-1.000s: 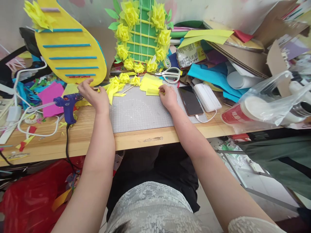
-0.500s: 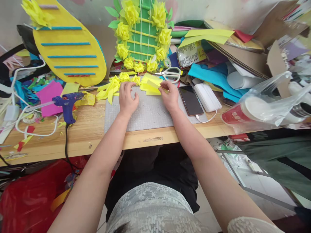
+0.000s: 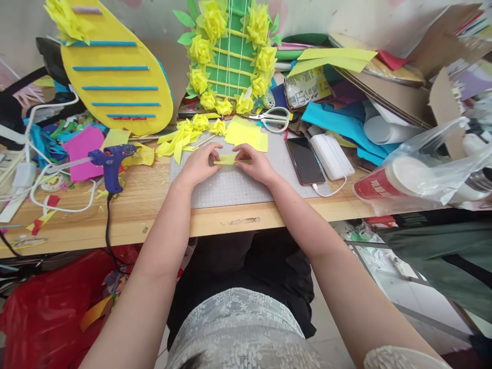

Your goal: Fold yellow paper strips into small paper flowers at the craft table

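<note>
My left hand (image 3: 199, 165) and my right hand (image 3: 255, 164) meet over the grey cutting mat (image 3: 238, 187). Between their pinched fingertips they hold a small yellow paper strip (image 3: 227, 159) flat, one hand at each end. Just behind lies a stack of yellow paper pieces (image 3: 246, 135), with a loose pile of folded yellow strips (image 3: 179, 141) and small yellow paper flowers (image 3: 209, 123) to its left. A green board trimmed with yellow flowers (image 3: 230, 61) stands at the back.
A blue glue gun (image 3: 109, 159) lies left of the mat on the wooden table (image 3: 126, 215). White scissors (image 3: 272, 119), a phone (image 3: 303, 160) and a white power bank (image 3: 331, 155) sit to the right. A yellow oval board (image 3: 115, 77) leans at the back left. Clutter fills the right.
My left hand came from beside the glue gun to the mat's middle. My right hand lifted one yellow strip off the stack and drew it nearer; both hands now pinch it.
</note>
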A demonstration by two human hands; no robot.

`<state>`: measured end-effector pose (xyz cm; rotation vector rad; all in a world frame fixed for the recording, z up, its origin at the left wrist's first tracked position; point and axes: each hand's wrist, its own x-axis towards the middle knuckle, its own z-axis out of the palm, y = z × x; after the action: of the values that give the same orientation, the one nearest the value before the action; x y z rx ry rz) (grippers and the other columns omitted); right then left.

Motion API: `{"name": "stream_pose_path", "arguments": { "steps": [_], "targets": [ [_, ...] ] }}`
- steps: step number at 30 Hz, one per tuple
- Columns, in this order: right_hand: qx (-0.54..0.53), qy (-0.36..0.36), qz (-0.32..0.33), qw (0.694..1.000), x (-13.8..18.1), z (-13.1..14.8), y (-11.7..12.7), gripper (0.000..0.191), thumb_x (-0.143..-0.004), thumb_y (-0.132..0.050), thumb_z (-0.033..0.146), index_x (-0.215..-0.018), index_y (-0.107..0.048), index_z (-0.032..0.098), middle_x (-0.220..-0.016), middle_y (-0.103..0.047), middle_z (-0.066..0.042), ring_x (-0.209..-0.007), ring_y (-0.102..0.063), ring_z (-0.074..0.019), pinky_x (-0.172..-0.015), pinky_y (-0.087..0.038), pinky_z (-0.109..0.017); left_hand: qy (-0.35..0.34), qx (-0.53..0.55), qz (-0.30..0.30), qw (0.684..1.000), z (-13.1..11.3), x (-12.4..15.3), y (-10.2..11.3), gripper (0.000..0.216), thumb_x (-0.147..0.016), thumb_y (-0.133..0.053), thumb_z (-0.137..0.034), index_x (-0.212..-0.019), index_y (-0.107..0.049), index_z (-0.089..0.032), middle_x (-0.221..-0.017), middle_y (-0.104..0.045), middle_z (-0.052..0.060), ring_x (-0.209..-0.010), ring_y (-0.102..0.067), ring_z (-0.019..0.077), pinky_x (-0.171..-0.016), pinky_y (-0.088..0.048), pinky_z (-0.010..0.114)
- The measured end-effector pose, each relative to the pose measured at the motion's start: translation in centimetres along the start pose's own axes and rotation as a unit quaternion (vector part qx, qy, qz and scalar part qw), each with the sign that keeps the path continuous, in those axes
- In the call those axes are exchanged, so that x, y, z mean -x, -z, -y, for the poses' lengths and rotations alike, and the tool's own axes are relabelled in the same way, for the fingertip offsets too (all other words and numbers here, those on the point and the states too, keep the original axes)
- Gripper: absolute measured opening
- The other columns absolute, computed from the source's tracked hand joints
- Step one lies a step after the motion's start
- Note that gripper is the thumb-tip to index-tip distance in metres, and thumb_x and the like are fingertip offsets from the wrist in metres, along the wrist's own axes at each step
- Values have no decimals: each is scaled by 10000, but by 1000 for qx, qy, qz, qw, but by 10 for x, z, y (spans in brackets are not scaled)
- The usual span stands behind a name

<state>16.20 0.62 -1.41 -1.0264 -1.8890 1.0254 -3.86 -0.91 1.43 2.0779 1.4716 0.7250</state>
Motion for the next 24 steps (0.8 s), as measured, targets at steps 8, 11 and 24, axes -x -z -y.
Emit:
{"name": "stream_pose_path", "arguments": {
  "steps": [8, 11, 24],
  "targets": [
    [12, -50, -58, 997, -4, -6, 11, 455, -666, -620, 197, -1099, -488, 242, -865, -652, 8, -751, -575, -135, -794, -483, -323, 77, -19, 20, 997, 2, 1, 4, 481, -688, -641, -266, -1164, -619, -205, -791, -628, 3, -723, -579, 166, -719, -436, 282],
    [52, -78, -64, 994, -5, -7, 12, 481, -680, -596, 179, -1138, -459, 229, -891, -648, -2, -705, -547, -126, -765, -480, -324, 101, -17, 27, 994, -2, 1, 6, 520, -709, -649, -323, -1210, -587, -196, -821, -654, 8, -740, -589, 163, -748, -450, 290],
    [213, -92, -80, 969, -7, -2, -4, 558, -741, -525, 156, -1285, -402, 179, -1157, -568, -117, -1011, -560, -225, -910, -471, -448, 188, -113, -43, 975, -11, -2, -5, 537, -778, -617, -326, -1288, -499, -208, -903, -712, 47, -935, -646, 229, -830, -456, 343]
  ]
}}
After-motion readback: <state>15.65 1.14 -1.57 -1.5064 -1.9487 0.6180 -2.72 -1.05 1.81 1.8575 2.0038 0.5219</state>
